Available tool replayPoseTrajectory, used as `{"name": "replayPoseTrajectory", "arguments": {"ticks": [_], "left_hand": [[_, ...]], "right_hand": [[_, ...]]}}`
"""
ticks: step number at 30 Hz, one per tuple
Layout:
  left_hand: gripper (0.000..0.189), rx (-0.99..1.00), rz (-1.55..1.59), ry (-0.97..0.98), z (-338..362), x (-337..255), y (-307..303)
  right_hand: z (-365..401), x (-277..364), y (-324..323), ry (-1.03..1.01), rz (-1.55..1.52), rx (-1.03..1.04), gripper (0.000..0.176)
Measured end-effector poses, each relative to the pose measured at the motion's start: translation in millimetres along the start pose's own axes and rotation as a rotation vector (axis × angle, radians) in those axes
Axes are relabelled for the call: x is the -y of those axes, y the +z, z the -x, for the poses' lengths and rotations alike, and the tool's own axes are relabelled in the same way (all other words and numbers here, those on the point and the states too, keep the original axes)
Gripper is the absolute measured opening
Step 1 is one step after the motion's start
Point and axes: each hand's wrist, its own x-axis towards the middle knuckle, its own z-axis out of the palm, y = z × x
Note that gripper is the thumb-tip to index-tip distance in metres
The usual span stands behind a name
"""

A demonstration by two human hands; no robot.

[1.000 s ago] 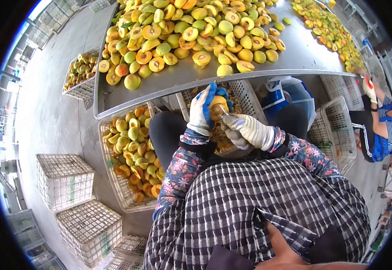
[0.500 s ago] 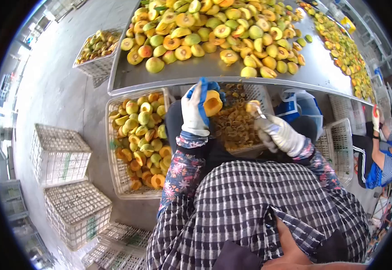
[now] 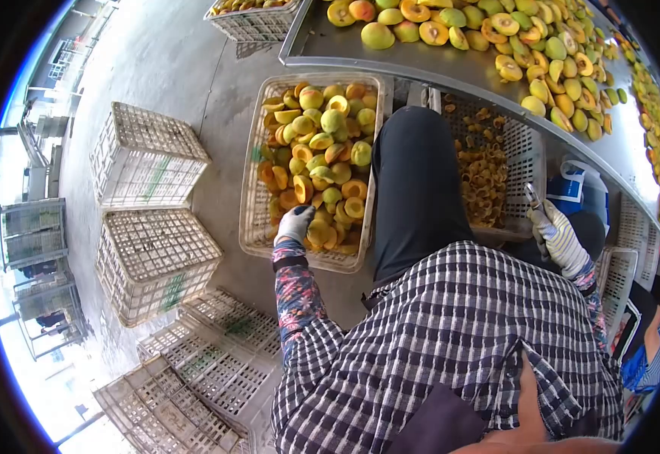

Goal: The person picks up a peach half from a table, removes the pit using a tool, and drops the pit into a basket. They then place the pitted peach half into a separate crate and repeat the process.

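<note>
My left hand (image 3: 295,224), in a white glove with dark fingertips, is at the lower left part of a white crate (image 3: 248,219) of halved yellow-orange fruit (image 3: 332,121). Its fingers touch the fruit, and whether they grip a piece cannot be made out. My right hand (image 3: 559,236), in a striped glove, is closed round a metal pitting tool (image 3: 532,195) at the right of my lap. Between my knees stands a crate (image 3: 527,151) with brown pits and scraps (image 3: 483,170). A metal table (image 3: 451,72) bears more halved fruit (image 3: 565,68).
Stacked white crates (image 3: 160,242) stand at the left, with more crates (image 3: 194,371) at the lower left. Another fruit crate (image 3: 258,24) is beyond the table's left corner. A blue and white bag (image 3: 577,189) lies right of the pit crate. A co-worker's arm (image 3: 654,340) shows at the right edge.
The view has swung left. My left hand has gone from above the pit crate down to the fruit crate, and the fruit half it held is gone from view. The tool's tip no longer holds a piece.
</note>
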Motion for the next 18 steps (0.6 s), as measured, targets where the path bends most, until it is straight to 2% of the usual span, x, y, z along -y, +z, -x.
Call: {"name": "replayPoseTrajectory", "arguments": {"ticks": [1,3,4,5,7,8,11,16,18], "left_hand": [[0.041,0.040,-0.036,-0.292,5.5,-7.1,9.5],[0.047,-0.021,-0.522,-0.121,22.1,-16.0,31.1],[0.054,0.147,-0.499,-0.187,21.4,-32.7,34.9],[0.054,0.269,-0.274,-0.275,18.1,-29.7,43.4],[0.050,0.424,-0.250,-0.310,25.8,-41.3,59.0],[0.049,0.414,-0.310,-0.210,34.1,-49.1,60.4],[0.054,0.345,-0.474,-0.082,38.0,-52.9,54.6],[0.034,0.317,-0.664,-0.069,35.3,-56.5,80.0],[0.035,0.315,-0.729,-0.093,25.3,-61.9,86.0]], "right_hand": [[-1.1,-1.1,1.8,-0.003,0.008,0.012,0.023],[-3.5,-0.5,6.0,-0.014,0.029,0.039,0.025],[-4.4,0.1,3.5,-0.010,0.032,0.057,0.026],[-5.2,0.5,4.5,-0.010,0.036,0.070,0.026],[-6.0,-1.3,6.0,-0.018,0.047,0.074,0.027],[-6.7,-4.4,7.4,-0.026,0.054,0.066,0.027],[-4.1,-5.3,7.4,0.000,0.063,0.058,0.027],[-7.3,-11.8,7.8,0.022,0.057,0.017,0.023],[-9.4,-8.4,12.5,0.033,-0.004,0.049,0.021]]}}
